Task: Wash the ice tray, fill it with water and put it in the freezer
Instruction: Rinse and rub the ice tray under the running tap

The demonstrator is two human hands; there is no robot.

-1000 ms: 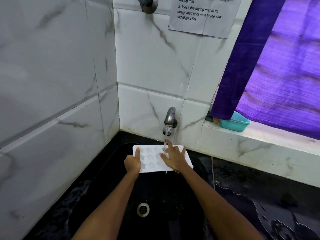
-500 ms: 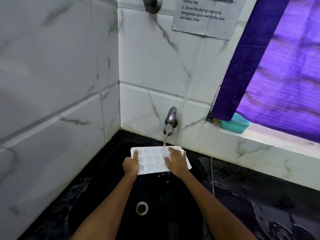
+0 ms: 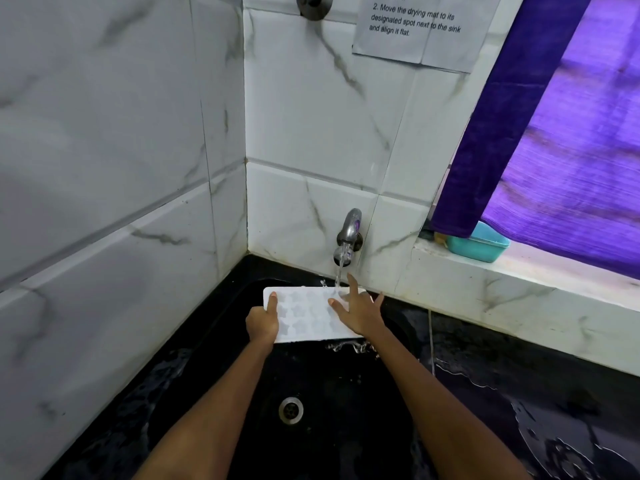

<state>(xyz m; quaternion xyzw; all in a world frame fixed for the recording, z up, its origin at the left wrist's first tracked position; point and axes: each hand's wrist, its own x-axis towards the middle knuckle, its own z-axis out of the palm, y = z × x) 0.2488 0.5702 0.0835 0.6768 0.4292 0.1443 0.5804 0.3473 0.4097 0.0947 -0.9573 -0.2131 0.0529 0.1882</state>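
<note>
A white ice tray [image 3: 306, 315] with star-shaped cells is held over the black sink [image 3: 346, 393], under the running tap [image 3: 349, 233]. My left hand [image 3: 264, 320] grips the tray's left end, thumb on top. My right hand [image 3: 358, 311] lies on the tray's right part with straight, spread fingers. The water stream falls on the tray's far right corner by my right fingertips. Water drips off the tray's near edge.
The sink has a metal drain [image 3: 291, 410] near the middle. White marble tiles close the left and back. A wet black counter [image 3: 536, 393] lies to the right. A teal tub [image 3: 479, 244] sits on the sill under a purple curtain [image 3: 561, 133].
My right hand's fingers have spread and slid toward the tray's far right corner under the stream. The left hand has kept its grip.
</note>
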